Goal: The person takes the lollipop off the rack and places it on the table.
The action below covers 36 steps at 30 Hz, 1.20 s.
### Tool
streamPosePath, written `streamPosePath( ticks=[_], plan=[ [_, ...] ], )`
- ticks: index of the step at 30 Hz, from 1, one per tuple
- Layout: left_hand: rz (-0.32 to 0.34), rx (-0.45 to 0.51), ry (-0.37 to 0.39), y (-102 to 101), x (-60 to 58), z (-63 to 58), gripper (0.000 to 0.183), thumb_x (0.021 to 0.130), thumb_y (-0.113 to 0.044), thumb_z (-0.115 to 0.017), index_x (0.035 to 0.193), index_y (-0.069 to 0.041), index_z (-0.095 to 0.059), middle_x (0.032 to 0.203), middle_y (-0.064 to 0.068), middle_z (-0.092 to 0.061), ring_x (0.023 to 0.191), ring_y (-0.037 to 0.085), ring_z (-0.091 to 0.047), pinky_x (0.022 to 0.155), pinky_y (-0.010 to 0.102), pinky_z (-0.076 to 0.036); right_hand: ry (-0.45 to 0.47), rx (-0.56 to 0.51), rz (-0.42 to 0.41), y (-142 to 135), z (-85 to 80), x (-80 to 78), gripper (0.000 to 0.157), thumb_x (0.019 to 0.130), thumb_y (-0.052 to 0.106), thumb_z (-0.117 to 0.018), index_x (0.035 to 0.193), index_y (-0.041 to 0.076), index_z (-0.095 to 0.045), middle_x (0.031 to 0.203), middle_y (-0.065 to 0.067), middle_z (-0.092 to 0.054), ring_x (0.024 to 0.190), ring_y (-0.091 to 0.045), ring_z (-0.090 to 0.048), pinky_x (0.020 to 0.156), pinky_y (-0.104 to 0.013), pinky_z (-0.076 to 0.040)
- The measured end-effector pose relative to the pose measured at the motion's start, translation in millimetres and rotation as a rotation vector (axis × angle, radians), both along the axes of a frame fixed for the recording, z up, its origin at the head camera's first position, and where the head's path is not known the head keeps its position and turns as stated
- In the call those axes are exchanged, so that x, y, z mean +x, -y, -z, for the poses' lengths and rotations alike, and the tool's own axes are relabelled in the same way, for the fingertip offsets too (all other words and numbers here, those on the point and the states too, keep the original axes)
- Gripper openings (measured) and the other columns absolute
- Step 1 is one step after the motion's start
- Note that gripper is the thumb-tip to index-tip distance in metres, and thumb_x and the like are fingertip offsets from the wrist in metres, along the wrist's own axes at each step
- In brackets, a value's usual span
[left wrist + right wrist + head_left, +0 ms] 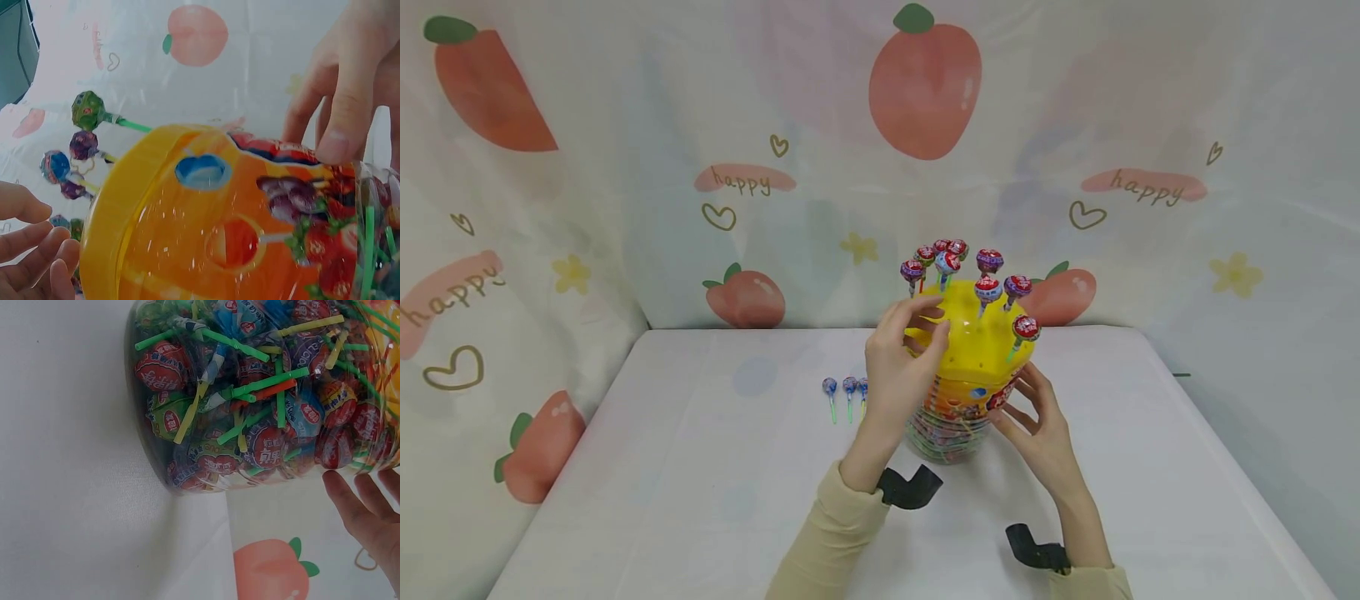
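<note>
A clear lollipop jar point(947, 437) packed with wrapped lollipops stands upright on the table, its orange fruit-printed label point(187, 231) below a yellow lid point(973, 342). Several lollipops point(988, 289) stick up from the lid around its rim. My left hand point(902, 358) is beside the lid's left edge, fingers loosely bent; nothing shows between them. Whether its fingertips touch the lid, I cannot tell. My right hand point(1041, 433) holds the jar's right side below the lid, with the thumb on the label and the fingers around the side. In the right wrist view, the right fingers point(350, 503) meet the jar wall.
Several blue-wrapped lollipops point(849, 386) lie in a row on the white table point(722, 467), left of the jar and partly behind my left hand. A fruit-printed curtain point(820, 100) hangs behind the table. Black wrist mounts point(912, 487) are on both forearms.
</note>
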State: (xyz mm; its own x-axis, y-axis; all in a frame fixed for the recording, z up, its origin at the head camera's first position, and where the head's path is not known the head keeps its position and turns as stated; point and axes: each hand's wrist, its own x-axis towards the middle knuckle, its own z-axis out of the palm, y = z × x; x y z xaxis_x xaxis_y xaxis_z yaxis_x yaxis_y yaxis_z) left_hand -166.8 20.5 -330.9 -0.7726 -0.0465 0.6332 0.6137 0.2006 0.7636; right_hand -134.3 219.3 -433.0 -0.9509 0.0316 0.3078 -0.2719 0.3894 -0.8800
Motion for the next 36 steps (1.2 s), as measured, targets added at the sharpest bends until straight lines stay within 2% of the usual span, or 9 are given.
streamPosePath(
  ticks=[17,27,36],
  plan=[
    [0.080,-0.033,-0.035,-24.0,-3.9,-15.3,0.031,0.088,-0.014,-0.068,0.119,-0.008,-0.062,0.105,0.009,-0.069,0.091,0.017,-0.068,0.066,0.016,-0.052,0.011,0.001,0.003,-1.2,1.0,-0.5,0.081,0.089,0.008,-0.066,0.153,0.023,-0.020,0.151,-0.012,-0.033,0.123,0.011,-0.034,0.092,-0.005,-0.041],
    [0.059,-0.050,-0.052,-27.7,-6.2,-16.1,0.031,0.088,-0.010,-0.068,0.118,-0.007,-0.062,0.098,0.008,-0.071,0.085,0.016,-0.068,0.061,0.013,-0.048,0.023,-0.003,0.003,-1.0,0.4,0.4,0.081,0.089,0.009,-0.066,0.153,0.022,-0.019,0.152,-0.012,-0.032,0.124,0.009,-0.034,0.092,-0.005,-0.040],
    [0.070,-0.014,-0.023,-28.3,-5.9,-16.4,0.029,0.088,-0.011,-0.067,0.117,-0.008,-0.062,0.097,0.008,-0.072,0.085,0.016,-0.068,0.063,0.015,-0.050,0.019,-0.006,0.002,-1.2,1.0,-0.2,0.082,0.088,0.009,-0.067,0.153,0.024,-0.019,0.152,-0.011,-0.032,0.125,0.008,-0.034,0.092,-0.006,-0.041]
  ],
)
